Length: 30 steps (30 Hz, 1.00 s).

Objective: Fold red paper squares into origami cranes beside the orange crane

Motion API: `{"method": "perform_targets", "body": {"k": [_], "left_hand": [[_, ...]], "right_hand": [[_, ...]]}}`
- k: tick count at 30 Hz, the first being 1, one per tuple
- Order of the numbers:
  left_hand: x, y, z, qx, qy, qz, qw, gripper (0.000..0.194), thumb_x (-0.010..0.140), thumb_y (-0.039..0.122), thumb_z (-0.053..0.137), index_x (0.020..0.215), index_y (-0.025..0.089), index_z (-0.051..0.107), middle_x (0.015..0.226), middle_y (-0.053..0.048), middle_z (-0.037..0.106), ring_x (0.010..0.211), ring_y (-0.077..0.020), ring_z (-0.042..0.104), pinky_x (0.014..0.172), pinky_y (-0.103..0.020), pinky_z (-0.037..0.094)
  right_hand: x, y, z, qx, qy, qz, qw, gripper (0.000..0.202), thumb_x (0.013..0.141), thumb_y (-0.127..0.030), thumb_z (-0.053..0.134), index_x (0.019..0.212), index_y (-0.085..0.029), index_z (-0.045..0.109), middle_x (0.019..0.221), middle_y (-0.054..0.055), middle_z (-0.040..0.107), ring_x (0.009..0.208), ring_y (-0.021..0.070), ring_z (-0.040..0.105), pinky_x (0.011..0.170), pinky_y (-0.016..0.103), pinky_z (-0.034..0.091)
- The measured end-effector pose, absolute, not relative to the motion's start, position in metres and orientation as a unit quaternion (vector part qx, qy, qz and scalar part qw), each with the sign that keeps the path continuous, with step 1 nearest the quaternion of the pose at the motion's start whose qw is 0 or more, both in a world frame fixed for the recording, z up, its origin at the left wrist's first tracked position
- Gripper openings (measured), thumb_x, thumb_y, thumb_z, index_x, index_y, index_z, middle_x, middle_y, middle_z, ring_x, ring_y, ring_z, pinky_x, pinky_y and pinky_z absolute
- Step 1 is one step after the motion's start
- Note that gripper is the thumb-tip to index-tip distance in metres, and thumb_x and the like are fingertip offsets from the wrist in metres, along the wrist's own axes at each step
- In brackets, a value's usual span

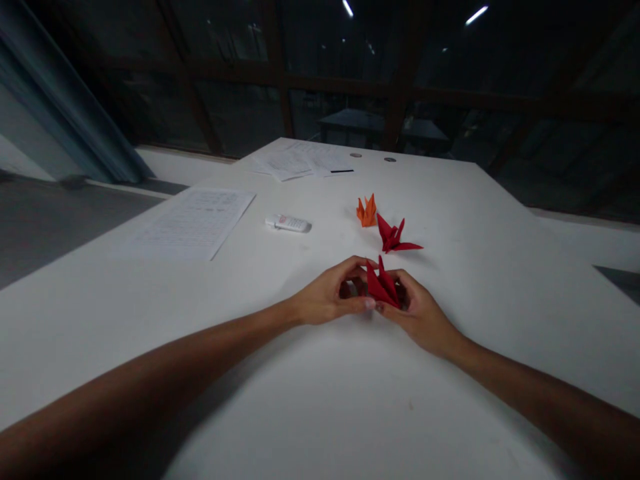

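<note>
A folded red paper crane is held between my two hands over the white table. My left hand grips its left side, with the thumb at the lower edge and fingers curled behind. On the other side, my right hand has its thumb and fingers closed on the paper. Just beyond them a second red crane stands with its wings spread. Behind that one, slightly to the left, is an orange crane.
A white remote-like object lies left of the cranes. Farther left is a printed sheet. More papers, a black pen and two small round discs lie near the far edge, before dark windows.
</note>
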State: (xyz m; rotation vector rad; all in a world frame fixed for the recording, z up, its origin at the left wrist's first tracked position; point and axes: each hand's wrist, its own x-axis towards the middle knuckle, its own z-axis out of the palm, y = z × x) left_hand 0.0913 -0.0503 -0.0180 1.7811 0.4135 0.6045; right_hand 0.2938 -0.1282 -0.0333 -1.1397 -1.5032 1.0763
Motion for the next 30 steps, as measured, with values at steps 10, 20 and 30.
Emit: {"method": "perform_targets", "body": {"k": [10,20,30], "left_hand": [[0.0941,-0.0504,-0.0192,0.772,0.257,0.292,0.503,0.027,0.089,0.038,0.070,0.103,0.017,0.064,0.097,-0.004,0.067,0.082,-0.0145,0.061,0.069,-0.024,0.049],[0.0935,-0.0484,-0.0251,0.770,0.261,0.327,0.483,0.030,0.092,0.040,0.065,0.111,0.017,0.063,0.109,-0.008,0.067,0.088,-0.0166,0.064,0.070,-0.026,0.052],[0.0954,-0.0489,-0.0221,0.742,0.246,0.325,0.532,0.041,0.090,0.040,0.068,0.123,0.018,0.057,0.111,-0.009,0.068,0.093,-0.0180,0.065,0.071,-0.026,0.053]], "right_hand": [[0.2962,-0.1305,-0.0309,-0.474,-0.621,0.429,0.453,0.031,0.085,-0.026,0.072,0.112,-0.025,0.057,0.109,0.005,0.067,0.097,0.0221,0.064,0.085,0.037,0.051],[0.3000,-0.1305,-0.0272,-0.448,-0.624,0.461,0.445,0.044,0.083,-0.030,0.075,0.124,-0.025,0.060,0.113,0.007,0.067,0.090,0.0208,0.062,0.075,0.034,0.050],[0.2968,-0.1284,-0.0364,-0.466,-0.579,0.445,0.500,0.045,0.078,-0.029,0.081,0.117,-0.026,0.058,0.110,0.006,0.069,0.087,0.0195,0.062,0.073,0.034,0.052]]}}
